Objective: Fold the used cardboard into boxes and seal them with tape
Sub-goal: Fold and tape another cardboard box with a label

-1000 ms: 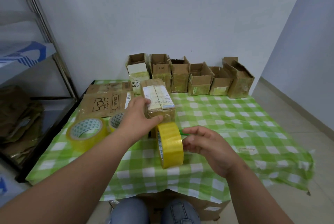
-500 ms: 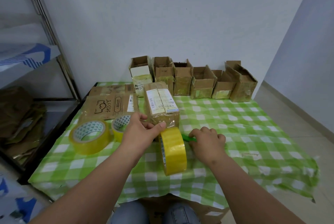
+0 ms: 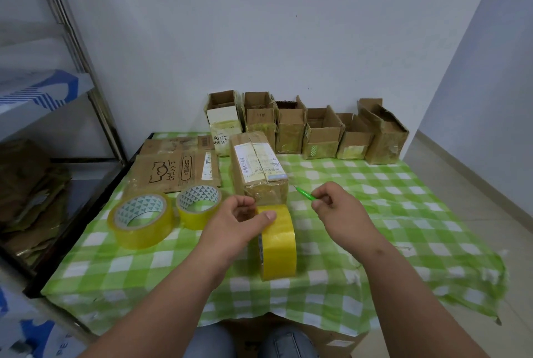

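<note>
The bench [image 3: 403, 213], draped in a green-and-white checked cloth, fills the middle of the view and carries everything. Along its far edge, against the white wall, stands a row of six open-topped brown cardboard boxes [image 3: 305, 129], upright and side by side, their fronts patched with yellowish tape. At the far left lie flattened brown cardboard sheets [image 3: 176, 170], the top one printed with dark line markings and a white label. In front of the row, near the middle, sits the closed brown cardboard box [image 3: 258, 168], long and narrow with its short end toward the person; two white shipping labels with barcodes lie side by side on its top, and glossy clear tape wraps its near end, wrinkled over the corner. Left of it two rolls of yellowish clear tape lie flat, touching each other: a larger roll [image 3: 141, 222] and a smaller roll [image 3: 199, 207], both with white cores patterned in green triangles. A third yellow tape roll [image 3: 278, 245] stands on edge just before the box, and the left hand [image 3: 239, 225] holds it, thumb pressed on top of the roll and fingers curled behind. The right hand [image 3: 337, 207], raised beside the box, pinches a slim green tool [image 3: 305, 194], possibly a small cutter with a thin tip pointing toward the box.
</note>
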`<move>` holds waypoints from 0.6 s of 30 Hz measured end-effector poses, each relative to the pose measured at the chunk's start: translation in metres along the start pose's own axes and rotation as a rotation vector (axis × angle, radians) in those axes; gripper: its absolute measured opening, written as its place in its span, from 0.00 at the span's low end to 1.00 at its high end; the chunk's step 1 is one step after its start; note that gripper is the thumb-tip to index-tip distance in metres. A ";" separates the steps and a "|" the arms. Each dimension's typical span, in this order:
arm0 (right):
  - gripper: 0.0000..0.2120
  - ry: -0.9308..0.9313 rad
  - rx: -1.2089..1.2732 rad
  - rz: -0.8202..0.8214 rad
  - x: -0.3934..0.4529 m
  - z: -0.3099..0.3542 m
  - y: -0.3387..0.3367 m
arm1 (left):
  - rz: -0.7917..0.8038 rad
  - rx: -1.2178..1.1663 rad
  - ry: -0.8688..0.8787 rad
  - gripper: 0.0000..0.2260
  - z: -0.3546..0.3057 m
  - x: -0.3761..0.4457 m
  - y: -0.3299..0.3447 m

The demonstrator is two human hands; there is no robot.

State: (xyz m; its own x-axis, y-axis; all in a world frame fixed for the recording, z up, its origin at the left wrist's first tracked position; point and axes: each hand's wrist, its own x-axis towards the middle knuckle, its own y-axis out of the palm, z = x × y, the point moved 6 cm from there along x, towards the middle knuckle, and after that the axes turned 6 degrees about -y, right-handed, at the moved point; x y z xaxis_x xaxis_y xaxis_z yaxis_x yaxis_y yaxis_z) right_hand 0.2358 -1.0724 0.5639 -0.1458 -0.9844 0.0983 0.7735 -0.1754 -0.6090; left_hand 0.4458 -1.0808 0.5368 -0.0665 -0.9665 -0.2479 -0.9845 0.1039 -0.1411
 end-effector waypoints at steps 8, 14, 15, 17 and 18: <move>0.10 -0.137 0.092 0.002 -0.003 0.022 -0.009 | 0.058 -0.055 0.022 0.42 0.006 -0.005 0.006; 0.11 -0.191 0.001 0.143 0.001 0.043 0.009 | 0.095 -0.098 -0.027 0.45 0.010 -0.001 0.008; 0.10 -0.203 -0.040 0.151 0.002 0.046 0.011 | 0.105 -0.098 -0.034 0.44 0.011 0.000 0.008; 0.09 -0.221 -0.128 0.162 0.004 0.051 0.015 | 0.121 -0.114 -0.040 0.42 0.012 0.001 0.008; 0.08 -0.221 -0.158 0.165 0.005 0.053 0.016 | 0.123 -0.121 -0.037 0.41 0.012 0.001 0.008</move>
State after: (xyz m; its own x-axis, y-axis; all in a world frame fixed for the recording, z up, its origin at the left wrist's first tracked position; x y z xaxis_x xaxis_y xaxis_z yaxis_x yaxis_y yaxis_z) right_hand 0.2796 -1.0805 0.5963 0.1248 -0.9814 0.1462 0.6679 -0.0258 -0.7438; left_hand 0.4401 -1.0782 0.5236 -0.1839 -0.9386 -0.2920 -0.9818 0.1898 0.0082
